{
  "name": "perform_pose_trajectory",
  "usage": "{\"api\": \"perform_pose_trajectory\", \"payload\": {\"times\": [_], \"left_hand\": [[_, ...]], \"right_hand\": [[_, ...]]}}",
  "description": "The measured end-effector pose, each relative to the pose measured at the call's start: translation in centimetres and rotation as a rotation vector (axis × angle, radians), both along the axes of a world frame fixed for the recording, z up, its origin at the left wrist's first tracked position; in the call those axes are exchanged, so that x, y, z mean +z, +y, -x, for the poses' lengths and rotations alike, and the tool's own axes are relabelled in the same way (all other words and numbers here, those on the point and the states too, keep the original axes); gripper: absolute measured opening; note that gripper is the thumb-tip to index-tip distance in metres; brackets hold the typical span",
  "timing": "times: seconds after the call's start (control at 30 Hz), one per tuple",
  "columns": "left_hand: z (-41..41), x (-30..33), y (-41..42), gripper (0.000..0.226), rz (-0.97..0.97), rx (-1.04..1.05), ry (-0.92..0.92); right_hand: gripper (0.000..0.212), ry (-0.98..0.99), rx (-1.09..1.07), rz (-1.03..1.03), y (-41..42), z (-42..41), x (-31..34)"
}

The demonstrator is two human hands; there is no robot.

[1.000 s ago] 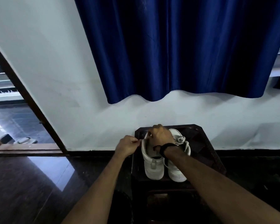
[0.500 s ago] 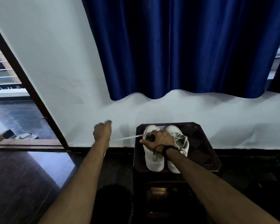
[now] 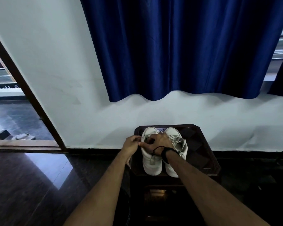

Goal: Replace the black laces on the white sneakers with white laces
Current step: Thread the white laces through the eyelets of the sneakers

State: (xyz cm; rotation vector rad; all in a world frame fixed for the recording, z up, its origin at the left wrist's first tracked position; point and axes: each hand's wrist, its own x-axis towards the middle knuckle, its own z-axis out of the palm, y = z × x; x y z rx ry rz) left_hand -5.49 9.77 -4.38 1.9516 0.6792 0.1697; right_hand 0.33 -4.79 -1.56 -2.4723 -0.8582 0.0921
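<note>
A pair of white leather sneakers [image 3: 160, 159] is seen at lower centre on a dark wooden desk [image 3: 201, 154]. The white lace is pinched by the left hand [image 3: 131, 144]; the left sneaker's collar is gripped by the right hand's [image 3: 158, 145] curled fingers.

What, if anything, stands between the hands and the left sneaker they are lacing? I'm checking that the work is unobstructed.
Nothing visible does. The left hand is at the collar of the left sneaker, and the right hand rests on its opening. The right sneaker stands beside it on the dark stool, out of the way.
</note>
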Motion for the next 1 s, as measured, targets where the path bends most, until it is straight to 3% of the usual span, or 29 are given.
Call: {"api": "perform_pose_trajectory", "payload": {"times": [0.13, 0.17, 0.27, 0.43, 0.5, 0.57, 0.7, 0.77, 0.9, 1.0], "left_hand": [[0.1, 1.0, -0.2, 0.017, -0.163, 0.135, -0.078], [0.2, 1.7, 0.0, 0.017, -0.113, 0.211, -0.163], [1.1, 5.0, 1.1, 0.025, 0.252, 0.424, -0.477], [3.3, 9.0, 2.7, 0.023, 0.726, 0.473, -0.778], [3.8, 8.4, 2.8, 0.022, 0.713, 0.495, -0.657], [3.8, 6.5, 3.2, 0.017, 0.424, 0.453, -0.37], [3.9, 2.3, 2.3, 0.024, -0.132, 0.099, 0.086], [3.8, 1.2, 1.5, 0.014, -0.17, 0.042, 0.093], [3.8, 0.6, 1.3, 0.023, -0.066, 0.333, -0.068], [4.2, 0.0, 1.0, 0.024, -0.02, 0.396, -0.069]], "right_hand": [[0.056, 0.014, 0.028, -0.008, -0.1, -0.1, -0.2], [0.056, 0.011, 0.026, -0.002, 0.0, -0.1, -0.2], [0.061, 0.018, 0.012, 0.003, -0.1, -0.2, -0.2], [0.061, 0.015, 0.006, 0.006, 0.1, -0.2, -0.2], [0.061, 0.024, -0.005, -0.001, 0.3, -0.4, -0.7], [0.061, 0.033, -0.006, -0.012, 0.4, -0.6, -1.0], [0.064, 0.019, -0.021, -0.003, 0.6, -0.4, -0.8], [0.066, 0.017, -0.025, -0.006, 0.7, -0.3, -0.9], [0.062, 0.014, -0.024, 0.015, 0.6, -0.5, -1.0], [0.062, -0.015, -0.03, 0.028, 0.6, -0.4, -0.9]]}}
